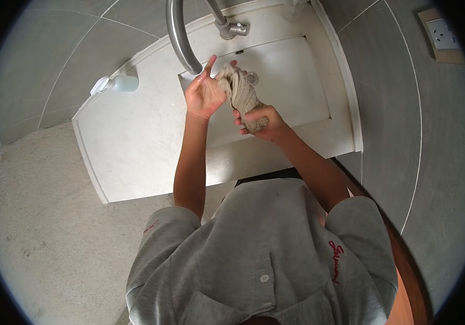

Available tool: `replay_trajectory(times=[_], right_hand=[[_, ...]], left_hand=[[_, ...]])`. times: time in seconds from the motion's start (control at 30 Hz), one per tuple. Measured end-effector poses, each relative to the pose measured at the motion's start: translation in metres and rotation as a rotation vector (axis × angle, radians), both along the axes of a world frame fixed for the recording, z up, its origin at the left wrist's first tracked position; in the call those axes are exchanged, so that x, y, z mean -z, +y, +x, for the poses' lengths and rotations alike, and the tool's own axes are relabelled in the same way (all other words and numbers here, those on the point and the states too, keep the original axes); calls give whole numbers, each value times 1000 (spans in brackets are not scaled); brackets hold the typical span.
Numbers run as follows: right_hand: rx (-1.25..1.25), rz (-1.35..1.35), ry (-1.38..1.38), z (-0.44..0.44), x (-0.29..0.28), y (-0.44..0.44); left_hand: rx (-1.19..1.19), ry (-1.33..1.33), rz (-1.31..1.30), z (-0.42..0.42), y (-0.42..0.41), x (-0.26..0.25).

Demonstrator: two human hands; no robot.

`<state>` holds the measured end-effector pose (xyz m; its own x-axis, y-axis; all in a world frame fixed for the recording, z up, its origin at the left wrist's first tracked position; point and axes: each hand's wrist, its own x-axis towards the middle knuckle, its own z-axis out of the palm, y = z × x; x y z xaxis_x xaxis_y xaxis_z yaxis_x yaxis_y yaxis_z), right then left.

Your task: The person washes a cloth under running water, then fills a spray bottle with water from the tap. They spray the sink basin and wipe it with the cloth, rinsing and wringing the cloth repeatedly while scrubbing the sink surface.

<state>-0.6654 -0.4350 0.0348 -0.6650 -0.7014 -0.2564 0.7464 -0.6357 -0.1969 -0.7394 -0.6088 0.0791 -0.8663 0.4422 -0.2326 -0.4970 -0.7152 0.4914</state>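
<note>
My right hand (268, 123) is closed around the lower end of a bunched, beige textured cloth (241, 91). The cloth is held lengthwise above the white sink basin (293, 81), its folded upper end leaning against my left hand (206, 95). My left hand is palm up with its fingers apart, just below the spout of a brushed metal faucet (181, 40). Some left fingers are partly hidden behind the cloth, and their tips show past its upper edge. Whether water is running from the spout cannot be made out.
A spray bottle (124, 83) with a white trigger head lies on the left of the white countertop (135, 138). The faucet's lever valve (236, 29) stands behind the basin. Grey tiled walls (382, 101) enclose the sink, with a power socket (442, 35) at right.
</note>
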Motion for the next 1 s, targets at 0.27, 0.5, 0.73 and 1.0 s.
replay_trajectory(times=[0.27,0.5,0.73,1.0], right_hand=[[-4,-658,-145,20,-16,-32],[-79,167,-3,25,-50,10],[-52,1504,490,-9,49,0],[-166,1694,572,-8,81,-22]], left_hand=[[92,182,620,27,58,46],[148,167,-41,33,29,26],[-143,-8,-808,21,66,86],[-28,95,-1708,20,81,112]])
